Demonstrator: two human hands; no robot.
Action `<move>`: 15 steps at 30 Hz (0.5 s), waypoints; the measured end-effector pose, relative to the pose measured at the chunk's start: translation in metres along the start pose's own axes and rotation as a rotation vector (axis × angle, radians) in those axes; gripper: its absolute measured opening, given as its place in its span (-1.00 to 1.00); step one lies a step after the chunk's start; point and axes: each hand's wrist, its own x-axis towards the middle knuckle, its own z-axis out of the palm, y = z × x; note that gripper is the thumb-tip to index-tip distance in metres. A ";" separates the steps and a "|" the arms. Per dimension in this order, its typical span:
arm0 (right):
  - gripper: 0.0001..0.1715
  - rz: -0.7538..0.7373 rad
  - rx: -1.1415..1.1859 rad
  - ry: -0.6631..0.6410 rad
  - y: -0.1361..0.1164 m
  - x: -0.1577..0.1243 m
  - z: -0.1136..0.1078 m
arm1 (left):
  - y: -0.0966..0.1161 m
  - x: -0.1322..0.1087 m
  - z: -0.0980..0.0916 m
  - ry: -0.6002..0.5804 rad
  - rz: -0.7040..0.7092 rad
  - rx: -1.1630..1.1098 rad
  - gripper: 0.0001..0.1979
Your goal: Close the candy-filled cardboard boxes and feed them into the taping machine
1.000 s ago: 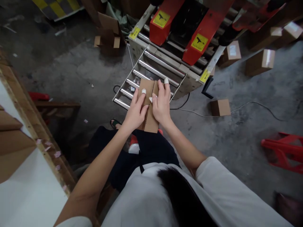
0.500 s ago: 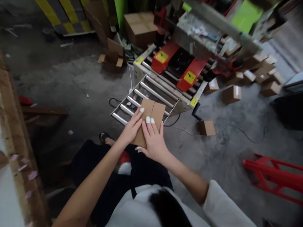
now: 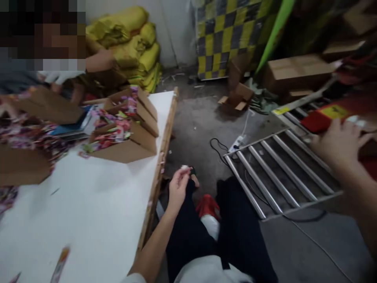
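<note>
My left hand [image 3: 179,185] hangs over my lap beside the table edge. Its fingers are curled together with white covers on the tips, and nothing shows in them. At the far right, my right hand [image 3: 338,143] reaches over the sealing machine's end with fingers spread, somewhat blurred. Close to that hand are the machine's red guide [image 3: 334,112] and a dark brown surface [image 3: 369,151], possibly a carton, mostly hidden and cut by the frame edge. Below the hand lies the roller conveyor [image 3: 277,173], with bare metal rollers.
A white table [image 3: 88,212] with a wooden edge stands left, bearing open cartons [image 3: 126,149] of small colourful packets. A co-worker's gloved hand [image 3: 63,75] is behind them. Yellow sacks [image 3: 132,47] are piled at the back. A power strip [image 3: 237,143] and cables lie on the floor.
The view has swung left, bringing the table in. Both hands were on a small flat-topped carton over the rollers; now they are apart, the left withdrawn, the right out by the machine.
</note>
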 end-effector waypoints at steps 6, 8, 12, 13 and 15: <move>-0.73 -0.543 0.554 -0.543 -0.204 -0.157 0.049 | 0.011 0.042 -0.163 1.006 0.303 0.058 -0.75; -0.80 -0.691 0.675 -0.653 -0.289 -0.194 0.053 | 0.012 0.066 -0.205 1.110 0.175 0.029 -0.81; -0.58 -0.846 0.757 -0.621 -0.424 -0.217 0.048 | 0.018 0.108 -0.255 1.071 -0.161 -0.018 -0.95; -0.53 -0.875 0.727 -0.602 -0.445 -0.216 0.047 | 0.020 0.117 -0.261 1.021 -0.215 -0.027 -0.94; -0.57 -0.932 0.636 -0.568 -0.471 -0.213 0.049 | 0.025 0.134 -0.268 0.894 -0.331 -0.047 -0.84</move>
